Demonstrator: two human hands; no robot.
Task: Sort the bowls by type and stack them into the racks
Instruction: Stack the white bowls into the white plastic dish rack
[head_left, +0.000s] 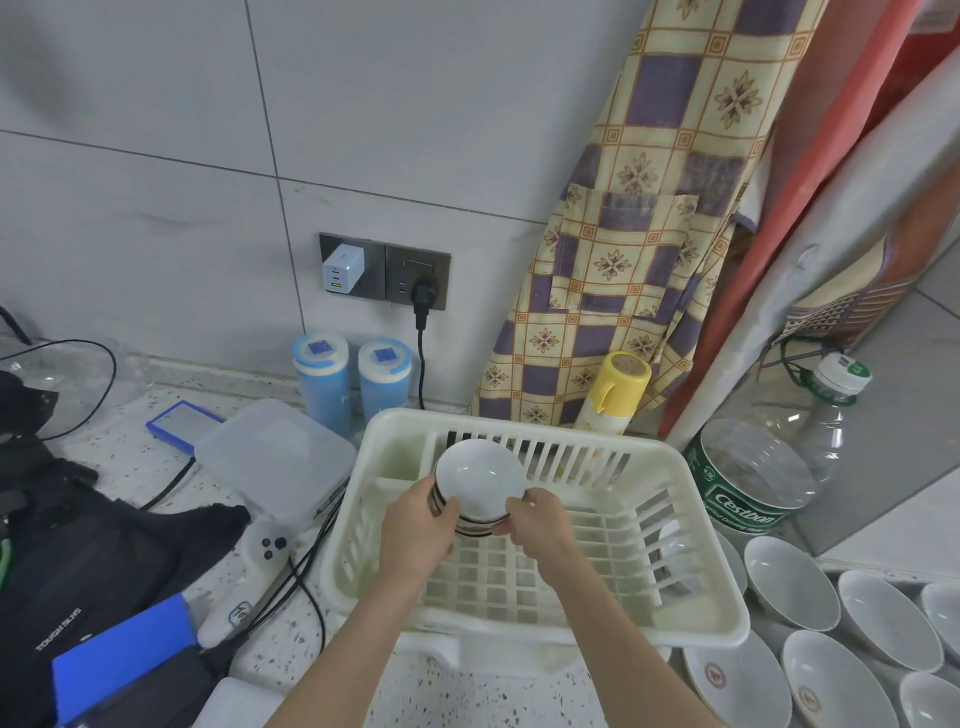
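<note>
**Head view: both hands held a bowl stack over the dish rack**

Head camera looked down on a speckled countertop (415, 686). A short stack of white bowls (478, 480) with dark striped outsides sat tilted, open side facing the camera, over the back-left part of the cream plastic dish rack (691, 519). Whether it touched the rack floor, I couldn't tell. Left hand (415, 530) gripped the stack's left edge, thumb curled onto the rim, fingers behind. Right hand (535, 519) pinched the lower right edge, fingers clamped on the rim.

More white bowls (789, 582) lay loose to the right of the rack, some with a red mark inside. A large clear water bottle (769, 467) with a green label stood behind them. Behind the rack: a yellow-capped bottle (618, 389), two blue canisters (353, 379), a patterned apron (649, 218) hanging on the tiled wall. A clear lidded box (275, 452) sat left of the rack, with a black bag (93, 561) and cables further left.
</note>
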